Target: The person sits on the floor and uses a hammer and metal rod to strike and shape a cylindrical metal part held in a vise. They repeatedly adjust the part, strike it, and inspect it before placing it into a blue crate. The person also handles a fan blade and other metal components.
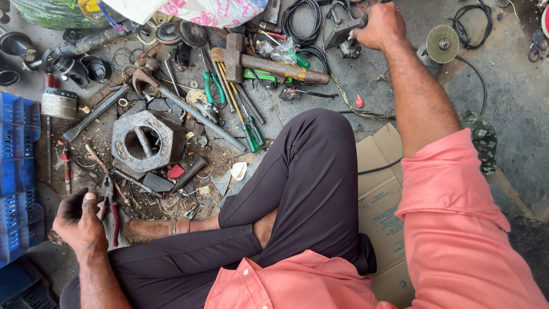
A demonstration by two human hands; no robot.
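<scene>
Seated cross-legged on flattened cardboard [380, 200] on concrete floor, dark trousers, salmon shirt. R hand [382, 24] stretched far fwd to top of view, fingers wrapped tight around grey handle of a small power tool [342, 33]; tool sits on floor among black cables [303, 23], partly hidden by fist, exact type not clear. L hand [82, 220] low at lower-left, near knee, fingers curled loosely round a small dark object; object mostly hidden in palm, cannot tell what it is. Red-handled pliers [111, 203] lying just beside L hand, touching or nearly touching fingertips; cannot tell which. Large rusty hexagonal nut [147, 140] on floor ahead of L hand, amid metal scraps & shavings. Hammer w/ wooden handle [269, 64] lying across tool pile betw. both hands, head pointing left. Green-handled screwdrivers [250, 133] beside knee. Pipe wrench [171, 94] diag. above the nut. Grinding disc [442, 43] right of R hand, apart from it. Blue plastic crate [17, 171] at left edge.
</scene>
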